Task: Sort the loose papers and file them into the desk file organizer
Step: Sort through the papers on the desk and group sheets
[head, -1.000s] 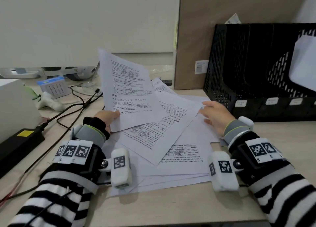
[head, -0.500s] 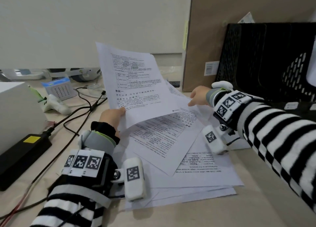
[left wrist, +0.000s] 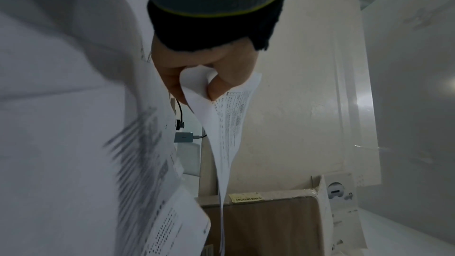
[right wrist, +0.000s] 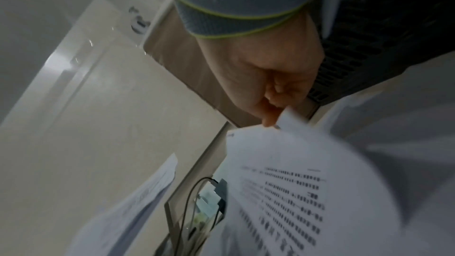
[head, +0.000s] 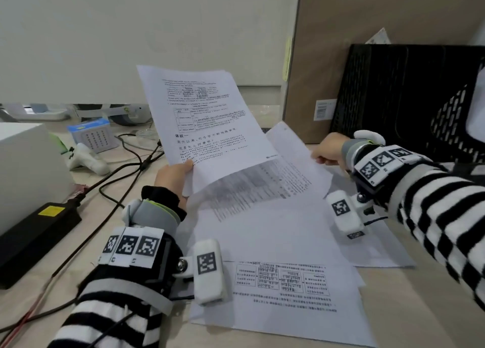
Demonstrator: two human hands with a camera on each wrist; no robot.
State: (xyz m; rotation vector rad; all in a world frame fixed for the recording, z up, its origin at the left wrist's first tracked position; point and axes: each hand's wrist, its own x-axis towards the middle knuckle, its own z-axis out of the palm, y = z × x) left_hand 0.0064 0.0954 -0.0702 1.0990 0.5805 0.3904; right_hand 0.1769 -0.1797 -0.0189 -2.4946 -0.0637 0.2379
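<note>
Left hand [head: 173,175] raised, pinching (thumb on top); right hand [head: 328,151] pinching, low

The sheet [head: 262,187] lifted in my right hand [head: 329,149] is motion-smeared, its print unreadable. My left hand [head: 173,177] hides its fingers behind the raised page [head: 207,116]. At three o'clock the file organizer [head: 399,98] (black mesh) is cut off by the frame edge.

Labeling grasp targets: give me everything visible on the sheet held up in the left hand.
The raised sheet is thin white paper printed in black: small tables on top, a bold heading, then lines of text. It stands tilted, print toward the head camera, above the loose papers on the desk. The left hand pinches its lower left corner, which curls round the thumb in the left wrist view. Nothing else visibly touches it.
</note>
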